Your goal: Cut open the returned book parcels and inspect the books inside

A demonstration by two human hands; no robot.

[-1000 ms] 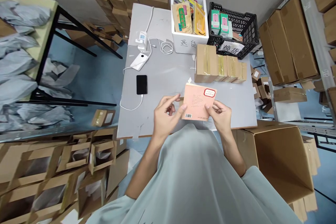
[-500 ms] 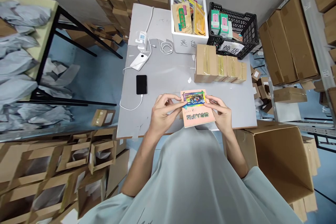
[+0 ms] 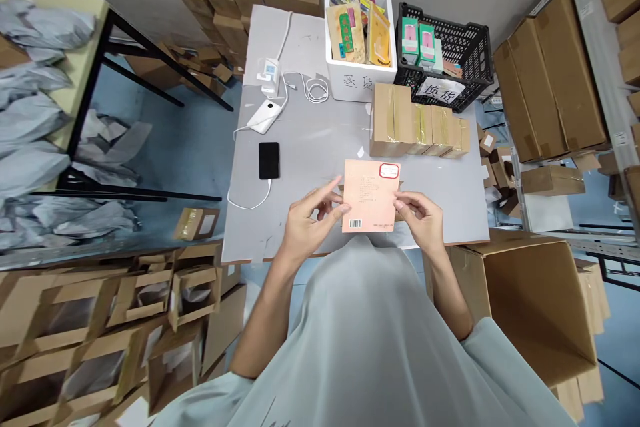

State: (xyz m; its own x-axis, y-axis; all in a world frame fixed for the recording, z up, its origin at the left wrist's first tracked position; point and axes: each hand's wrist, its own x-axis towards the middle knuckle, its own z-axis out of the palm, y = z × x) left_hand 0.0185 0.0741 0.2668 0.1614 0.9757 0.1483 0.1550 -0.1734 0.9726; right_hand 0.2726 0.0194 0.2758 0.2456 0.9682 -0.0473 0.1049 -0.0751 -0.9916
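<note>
A small pink book (image 3: 371, 197) is held up over the near edge of the table, its back cover towards me, with a barcode at the lower left and a red-framed label at the upper right. My left hand (image 3: 311, 220) pinches its left edge, thumb at the side and index finger stretched out upwards. On the opposite edge, my right hand (image 3: 421, 217) grips the book between thumb and fingers. Something brown shows partly behind the book; most of it is hidden.
On the grey table (image 3: 310, 140) lie a black phone (image 3: 269, 161) on a cable and a white power bank (image 3: 265, 117). Taped cartons (image 3: 391, 121), a white foam box (image 3: 357, 83) and a black crate (image 3: 467, 57) line the back. A large open carton (image 3: 535, 300) stands at right.
The book has been turned over from its front cover with the colourful picture to its plain back cover. Both hands have stayed at its sides, and the left index finger has lifted outwards.
</note>
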